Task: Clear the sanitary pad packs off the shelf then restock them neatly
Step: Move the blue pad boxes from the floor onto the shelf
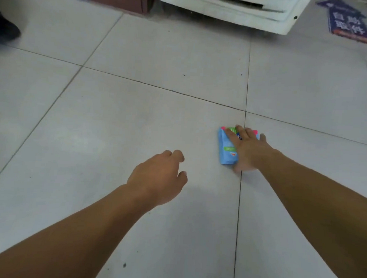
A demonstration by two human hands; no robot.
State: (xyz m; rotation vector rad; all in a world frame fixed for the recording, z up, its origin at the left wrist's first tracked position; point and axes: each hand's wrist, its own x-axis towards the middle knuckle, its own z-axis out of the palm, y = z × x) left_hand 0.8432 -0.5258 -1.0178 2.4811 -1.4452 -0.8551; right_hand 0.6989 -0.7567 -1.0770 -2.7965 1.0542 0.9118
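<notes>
One sanitary pad pack (227, 148), blue with green and pink print, is seen lying flat on the tiled floor (116, 114), and it is covered by the right hand (246, 151). The fingers (229, 133) of that hand are laid across the top of the pack, straight and slightly spread, pointing away from the person; whether the thumb is tucked under the near edge cannot be told, since that spot is blurred. The pack's long axis is run roughly away from the person, in line with those fingers. The left hand (158, 178) is held to the left of the pack, well apart from it, its fingers loosely curled with nothing held. The right hand is plainly the nearer, so the pick-up is judged to be its job. No shelf with packs is shown; a white appliance (227, 11) is seen at the far edge.
</notes>
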